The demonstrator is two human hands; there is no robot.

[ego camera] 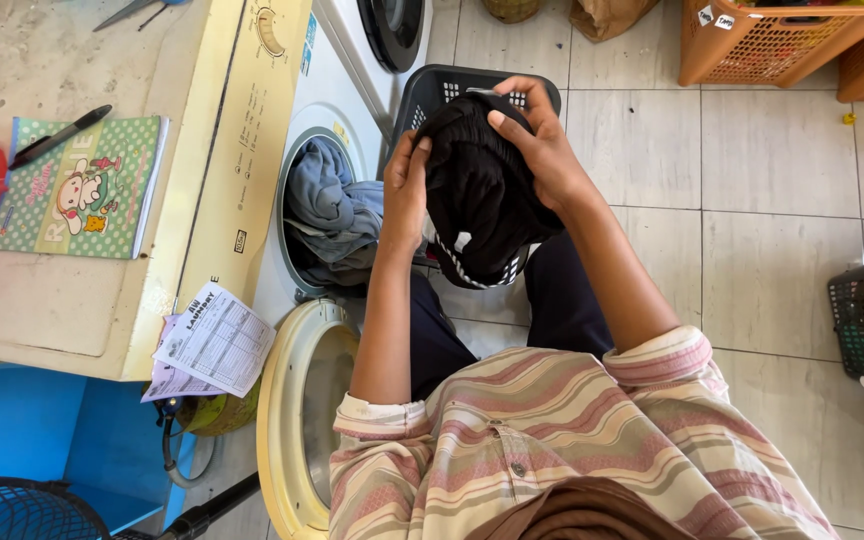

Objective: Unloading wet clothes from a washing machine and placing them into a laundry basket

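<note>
Black cloth [477, 195] is gripped by both the left hand [404, 190] and right hand [537, 140], beside the open washer [297, 210] stuffed with grey clothes [332, 205].

Just one view here, a head-worn camera looking almost straight down over the person's own striped shirt [552, 450] and forearms. It sits close, with the hands [482, 170] about mid-frame. The washing machine [312, 120] and its open door [302, 420] fill the left, tiled floor [782, 250] the right. No second view shares anything with it.
</note>
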